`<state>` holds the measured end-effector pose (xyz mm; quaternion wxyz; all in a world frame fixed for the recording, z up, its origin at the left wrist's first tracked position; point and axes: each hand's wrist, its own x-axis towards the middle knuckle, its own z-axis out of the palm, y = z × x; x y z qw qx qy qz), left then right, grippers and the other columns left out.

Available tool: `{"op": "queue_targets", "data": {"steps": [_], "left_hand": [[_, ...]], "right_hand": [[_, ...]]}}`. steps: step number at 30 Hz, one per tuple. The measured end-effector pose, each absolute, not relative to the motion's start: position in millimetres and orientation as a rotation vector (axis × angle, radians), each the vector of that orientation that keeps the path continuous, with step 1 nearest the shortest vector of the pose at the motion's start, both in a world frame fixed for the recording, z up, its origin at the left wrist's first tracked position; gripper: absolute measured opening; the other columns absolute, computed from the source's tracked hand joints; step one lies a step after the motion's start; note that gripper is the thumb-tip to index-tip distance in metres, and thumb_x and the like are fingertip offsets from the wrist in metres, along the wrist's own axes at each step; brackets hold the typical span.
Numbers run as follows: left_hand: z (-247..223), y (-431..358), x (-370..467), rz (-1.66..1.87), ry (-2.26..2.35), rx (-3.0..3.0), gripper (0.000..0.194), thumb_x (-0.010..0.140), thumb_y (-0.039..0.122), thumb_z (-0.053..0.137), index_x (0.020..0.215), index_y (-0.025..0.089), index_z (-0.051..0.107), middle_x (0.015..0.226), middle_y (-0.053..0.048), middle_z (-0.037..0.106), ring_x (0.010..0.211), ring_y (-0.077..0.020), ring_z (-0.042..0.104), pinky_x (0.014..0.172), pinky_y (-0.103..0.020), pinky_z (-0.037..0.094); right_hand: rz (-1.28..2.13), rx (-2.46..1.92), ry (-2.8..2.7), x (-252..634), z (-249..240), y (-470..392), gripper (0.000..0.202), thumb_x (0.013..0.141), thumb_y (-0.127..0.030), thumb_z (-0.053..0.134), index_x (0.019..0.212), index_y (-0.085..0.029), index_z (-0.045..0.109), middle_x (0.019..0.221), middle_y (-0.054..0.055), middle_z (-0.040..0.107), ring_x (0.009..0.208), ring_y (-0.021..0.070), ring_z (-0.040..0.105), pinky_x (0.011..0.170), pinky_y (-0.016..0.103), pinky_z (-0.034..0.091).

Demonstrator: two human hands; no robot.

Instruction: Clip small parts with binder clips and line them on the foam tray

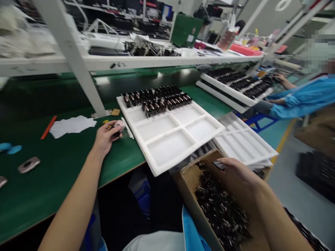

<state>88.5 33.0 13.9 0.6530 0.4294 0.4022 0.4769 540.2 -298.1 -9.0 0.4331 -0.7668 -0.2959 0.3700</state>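
Note:
Over the green table, my left hand (105,137) is closed around a small pinkish and dark part (119,126), left of a white foam tray (159,139). Rows of black parts (159,99) fill the tray's far end; its nearer compartments hold none. My right hand (237,169) pinches a small dark part (218,165) above the far end of a cardboard box (187,190). Many loose black and metallic parts (222,205) lie in that box.
On the green table (125,153) at left are an orange stick (48,127), white paper (72,126) and an oval pinkish piece (29,165). A slanted post (75,69) rises behind. White trays (243,139) and a co-worker's blue sleeve (303,99) are at right.

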Motion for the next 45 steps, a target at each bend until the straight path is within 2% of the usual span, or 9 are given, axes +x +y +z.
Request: {"op": "queue_targets", "data": {"steps": [6,9,15,18,20,22,31,41,45], "left_hand": [[12.9,29.1,78.6,1.004,0.895,1.047,0.049,0.059,0.037,0.095,0.099,0.017,0.075,0.087,-0.005,0.074,0.059,-0.0137,0.066,0.057,-0.026,0.052],[11.3,27.1,74.5,0.992,0.858,1.063,0.048,0.060,0.038,0.095,0.100,0.017,0.077,0.089,-0.006,0.074,0.059,-0.0133,0.064,0.060,-0.028,0.053],[5.7,28.5,71.3,1.037,0.803,1.019,0.048,0.060,0.038,0.095,0.099,0.016,0.077,0.085,-0.006,0.073,0.058,-0.0123,0.062,0.058,-0.026,0.052],[3.6,28.6,70.1,1.028,0.805,1.021,0.048,0.061,0.037,0.094,0.101,0.016,0.077,0.086,-0.007,0.073,0.060,-0.0124,0.062,0.059,-0.026,0.052],[3.0,28.2,69.1,1.002,0.814,1.047,0.049,0.063,0.038,0.094,0.104,0.016,0.078,0.089,-0.007,0.073,0.060,-0.0127,0.062,0.058,-0.026,0.051],[2.8,28.2,67.8,0.972,0.820,1.092,0.049,0.064,0.039,0.093,0.105,0.017,0.079,0.090,-0.008,0.074,0.060,-0.0133,0.063,0.058,-0.026,0.050],[7.7,26.5,62.7,0.863,0.853,1.308,0.048,0.069,0.042,0.089,0.110,0.018,0.082,0.080,-0.007,0.072,0.055,-0.0147,0.062,0.050,-0.026,0.041],[9.3,23.4,64.7,0.860,0.746,1.348,0.042,0.068,0.038,0.089,0.104,0.016,0.084,0.089,-0.011,0.075,0.070,-0.0190,0.062,0.056,-0.029,0.050],[9.5,21.7,64.0,0.848,0.733,1.368,0.042,0.069,0.039,0.089,0.104,0.017,0.083,0.090,-0.010,0.075,0.070,-0.0184,0.062,0.058,-0.029,0.050]], "right_hand": [[1.301,-1.371,-1.172,473.4,79.2,-205.7,0.032,0.087,-0.056,0.070,0.092,-0.025,0.079,0.097,0.016,0.071,0.086,0.0284,0.066,0.080,0.045,0.054],[1.561,-1.152,-1.352,408.7,87.7,-130.7,0.034,0.090,-0.054,0.072,0.090,-0.020,0.073,0.088,0.011,0.070,0.082,0.0242,0.066,0.080,0.041,0.053],[1.514,-1.006,-1.150,314.9,57.5,-18.8,0.047,0.069,-0.053,0.091,0.089,-0.016,0.069,0.080,0.006,0.070,0.067,0.0155,0.062,0.065,0.030,0.051],[1.455,-1.066,-1.122,295.6,35.7,-6.1,0.051,0.074,-0.065,0.080,0.079,-0.016,0.066,0.058,0.001,0.058,0.047,0.0113,0.046,0.044,0.026,0.034],[1.401,-1.105,-1.126,291.8,25.3,-9.2,0.052,0.076,-0.069,0.075,0.076,-0.018,0.064,0.051,-0.003,0.049,0.042,0.0087,0.032,0.041,0.025,0.019],[1.335,-1.121,-1.189,291.9,20.8,-15.2,0.052,0.075,-0.069,0.074,0.074,-0.018,0.063,0.052,-0.004,0.046,0.044,0.0079,0.027,0.043,0.026,0.015],[1.003,-1.204,-1.585,294.4,19.9,-22.8,0.052,0.087,-0.068,0.062,0.090,-0.018,0.073,0.068,0.001,0.054,0.066,0.0170,0.047,0.063,0.031,0.037],[1.028,-1.222,-1.616,292.7,17.1,-22.8,0.045,0.090,-0.060,0.059,0.086,-0.018,0.072,0.067,0.000,0.054,0.065,0.0163,0.047,0.063,0.030,0.037],[1.043,-1.270,-1.561,289.4,21.8,-22.0,0.038,0.089,-0.052,0.063,0.102,-0.018,0.074,0.074,0.001,0.063,0.071,0.0176,0.054,0.068,0.030,0.041]]}}
